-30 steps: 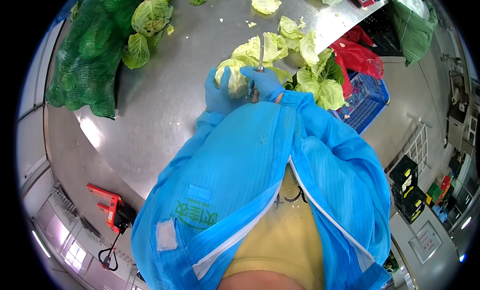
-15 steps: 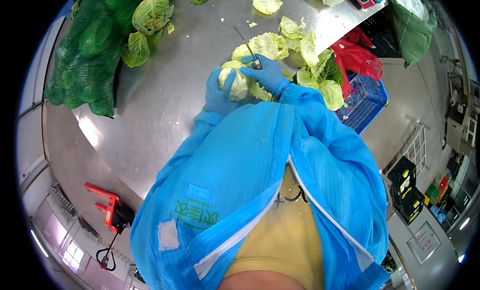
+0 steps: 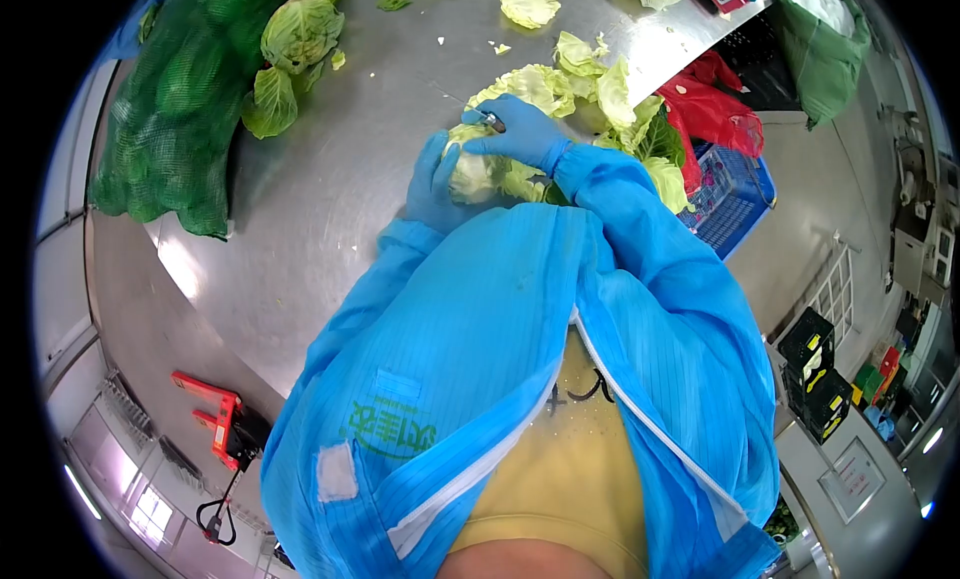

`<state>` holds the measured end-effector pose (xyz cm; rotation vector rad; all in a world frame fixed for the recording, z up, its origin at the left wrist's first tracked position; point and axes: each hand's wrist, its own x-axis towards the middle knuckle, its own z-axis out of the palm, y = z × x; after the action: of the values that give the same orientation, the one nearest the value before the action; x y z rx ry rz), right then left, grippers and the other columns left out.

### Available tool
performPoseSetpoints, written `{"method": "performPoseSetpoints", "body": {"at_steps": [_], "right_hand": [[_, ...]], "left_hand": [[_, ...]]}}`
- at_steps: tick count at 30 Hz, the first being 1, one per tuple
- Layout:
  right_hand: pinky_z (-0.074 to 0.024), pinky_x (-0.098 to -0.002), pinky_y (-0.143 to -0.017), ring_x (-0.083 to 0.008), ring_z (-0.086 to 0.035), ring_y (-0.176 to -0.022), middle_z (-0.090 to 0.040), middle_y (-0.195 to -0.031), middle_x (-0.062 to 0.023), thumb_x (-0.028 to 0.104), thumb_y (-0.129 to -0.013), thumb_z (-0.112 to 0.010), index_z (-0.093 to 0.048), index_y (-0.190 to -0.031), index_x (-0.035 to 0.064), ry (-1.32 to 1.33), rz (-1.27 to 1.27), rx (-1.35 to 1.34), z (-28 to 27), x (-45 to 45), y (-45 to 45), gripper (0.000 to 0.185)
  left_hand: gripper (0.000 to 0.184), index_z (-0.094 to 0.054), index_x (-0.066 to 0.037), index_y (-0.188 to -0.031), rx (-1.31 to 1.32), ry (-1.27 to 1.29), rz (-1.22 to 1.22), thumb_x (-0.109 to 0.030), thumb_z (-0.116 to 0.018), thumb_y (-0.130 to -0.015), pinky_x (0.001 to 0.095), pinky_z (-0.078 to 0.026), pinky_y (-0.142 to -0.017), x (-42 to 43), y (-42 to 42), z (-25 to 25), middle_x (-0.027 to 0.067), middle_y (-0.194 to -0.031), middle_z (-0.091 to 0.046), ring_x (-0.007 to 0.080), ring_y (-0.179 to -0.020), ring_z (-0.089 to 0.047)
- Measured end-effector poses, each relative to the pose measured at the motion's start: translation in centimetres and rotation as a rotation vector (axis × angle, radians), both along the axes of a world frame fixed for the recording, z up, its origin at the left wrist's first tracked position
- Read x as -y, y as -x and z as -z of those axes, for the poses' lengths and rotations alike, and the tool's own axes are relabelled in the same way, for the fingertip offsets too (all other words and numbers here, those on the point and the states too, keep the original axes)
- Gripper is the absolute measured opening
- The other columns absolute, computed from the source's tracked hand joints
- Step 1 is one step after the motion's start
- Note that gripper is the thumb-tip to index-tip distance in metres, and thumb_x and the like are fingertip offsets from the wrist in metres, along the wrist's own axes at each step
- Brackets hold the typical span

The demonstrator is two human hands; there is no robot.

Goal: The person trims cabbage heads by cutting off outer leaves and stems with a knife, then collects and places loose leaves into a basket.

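A pale, peeled cabbage (image 3: 474, 175) rests near the front of the steel table, between my gloved hands. My left hand (image 3: 432, 187) is wrapped around its left side, fingers upward. Over the top right of the cabbage is my right hand (image 3: 522, 134), closed on the handle of a knife (image 3: 494, 123). The thin blade points up and left and is blurred. Loose cabbage leaves (image 3: 540, 87) lie just behind and to the right of the cabbage.
A green mesh sack (image 3: 175, 109) of cabbages stands at left, beside a whole cabbage (image 3: 302, 31). At right are a blue basket (image 3: 735, 204), a red bag (image 3: 715, 114) and a green sack (image 3: 825, 64). Small leaf scraps dot the steel table (image 3: 310, 219).
My right hand has moved slightly left and up over the cabbage, turning the knife so the blade lies flatter toward the left. My left hand stays on the cabbage.
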<state>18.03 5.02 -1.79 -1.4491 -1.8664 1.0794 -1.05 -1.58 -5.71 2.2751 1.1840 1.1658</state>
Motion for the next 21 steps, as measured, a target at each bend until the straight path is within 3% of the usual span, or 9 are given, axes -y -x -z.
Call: {"method": "performPoseSetpoints", "body": {"at_steps": [2,6,8,13,16,17,19,21], "right_hand": [[-0.0479,-0.0378,-0.078,-0.0269,-0.060,-0.092,-0.061,-0.096,-0.0132,0.040,-0.077,-0.064,-0.062,-0.105,0.0120,0.028,-0.088,0.089,0.6,-1.0,-0.2,0.039],[-0.0485,-0.0383,-0.076,-0.0301,-0.061,-0.087,-0.064,-0.091,-0.0104,0.040,-0.079,-0.061,-0.064,-0.103,0.0132,0.023,-0.083,0.262,-1.0,-1.1,0.0,0.036],[-0.0489,-0.0398,-0.074,-0.0312,-0.062,-0.081,-0.065,-0.085,-0.0097,0.037,-0.079,-0.060,-0.065,-0.096,0.0115,0.057,0.122,0.121,-0.2,-1.7,-0.1,0.031],[-0.0488,-0.0409,-0.072,-0.0336,-0.061,-0.081,-0.065,-0.086,-0.0124,0.034,-0.079,-0.060,-0.064,-0.089,0.0102,0.073,0.318,0.164,3.9,-2.5,-2.3,0.027],[-0.0482,-0.0429,-0.071,-0.0352,-0.061,-0.082,-0.064,-0.086,-0.0142,0.034,-0.080,-0.060,-0.062,-0.086,0.0098,0.097,0.415,0.205,4.4,-1.5,-3.7,0.025],[-0.0479,-0.0437,-0.071,-0.0350,-0.061,-0.082,-0.064,-0.086,-0.0140,0.034,-0.080,-0.059,-0.062,-0.087,0.0102,0.090,0.423,0.309,4.5,-1.2,-3.9,0.025],[-0.0485,-0.0432,-0.071,-0.0324,-0.061,-0.083,-0.063,-0.090,-0.0115,0.031,-0.079,-0.061,-0.062,-0.093,0.0130,0.082,0.440,0.438,4.3,-0.9,-4.1,0.023],[-0.0489,-0.0418,-0.071,-0.0306,-0.061,-0.083,-0.062,-0.093,-0.0098,0.029,-0.078,-0.062,-0.063,-0.096,0.0140,-0.022,0.475,0.388,3.4,-0.2,-3.7,0.023]], "left_hand": [[0.087,-0.039,-0.011,-0.129,-0.025,-0.015,0.020,-0.037,-0.082,-0.058,0.0473,-0.043,-0.094,-0.3,0.1,-0.2,0.0203,-0.130,-0.039,0.0414,-0.117,-0.044],[0.084,-0.040,-0.011,-0.128,-0.072,-0.066,0.044,-0.041,-0.080,-0.060,0.0478,-0.043,-0.094,-0.6,0.2,-0.4,0.0199,-0.128,-0.042,0.0419,-0.117,-0.045],[0.084,-0.040,-0.011,-0.128,-0.114,-0.107,0.053,-0.042,-0.080,-0.061,0.0474,-0.043,-0.093,-0.8,0.3,-0.7,0.0199,-0.128,-0.042,0.0415,-0.115,-0.046],[0.081,-0.042,-0.009,-0.125,-0.212,-0.235,0.057,-0.045,-0.079,-0.062,0.0462,-0.044,-0.091,-0.3,1.2,-0.4,0.0192,-0.128,-0.043,0.0406,-0.112,-0.048],[0.080,-0.043,-0.006,-0.124,-0.055,-0.254,-0.049,-0.045,-0.079,-0.063,0.0445,-0.043,-0.091,0.3,1.3,1.0,0.0179,-0.130,-0.042,0.0368,-0.112,-0.050],[0.082,-0.041,-0.006,-0.126,0.267,0.292,-0.050,-0.040,-0.081,-0.063,0.0443,-0.043,-0.093,0.3,1.6,1.9,0.0186,-0.128,-0.044,0.0351,-0.112,-0.051],[0.084,-0.039,-0.006,-0.127,0.586,0.842,-0.054,-0.036,-0.083,-0.063,0.0442,-0.043,-0.095,0.4,2.1,1.8,0.0193,-0.125,-0.046,0.0334,-0.112,-0.051],[0.089,-0.035,-0.006,-0.129,0.154,0.265,-0.128,-0.026,-0.087,-0.059,0.0439,-0.043,-0.094,0.3,2.6,1.2,0.0186,-0.122,-0.048,0.0323,-0.108,-0.054]]}}
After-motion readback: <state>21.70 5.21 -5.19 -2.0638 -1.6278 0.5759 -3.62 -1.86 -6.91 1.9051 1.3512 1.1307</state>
